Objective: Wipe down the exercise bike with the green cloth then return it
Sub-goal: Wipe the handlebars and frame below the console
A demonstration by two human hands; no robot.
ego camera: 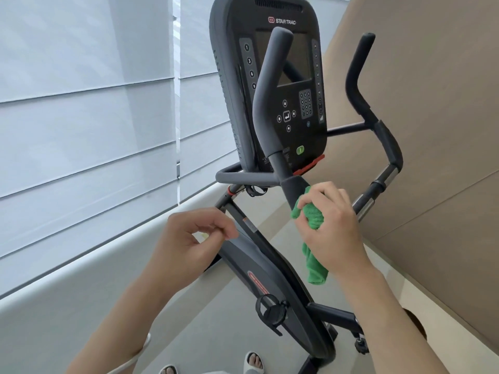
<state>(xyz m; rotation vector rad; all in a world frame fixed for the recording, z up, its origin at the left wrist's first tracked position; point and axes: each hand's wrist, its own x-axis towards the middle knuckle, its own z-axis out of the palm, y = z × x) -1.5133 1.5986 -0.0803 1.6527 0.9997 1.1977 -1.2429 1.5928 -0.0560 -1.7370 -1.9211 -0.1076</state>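
A dark grey exercise bike (272,268) stands in front of me, its black console (270,85) raised at the top centre. My right hand (329,228) grips the green cloth (312,214) and holds it against the lower end of the left handlebar (270,85); a tail of the cloth hangs below the hand. My left hand (189,238) hovers to the left of the bike's frame with fingers loosely curled, holding nothing. The right handlebar (378,125) rises at the right.
White window blinds (81,103) and a white ledge (81,279) run along the left. A tan wall (445,130) closes the right side. A pedal (271,311) juts from the bike's housing. My sandalled feet (253,363) stand on the grey floor at the bottom.
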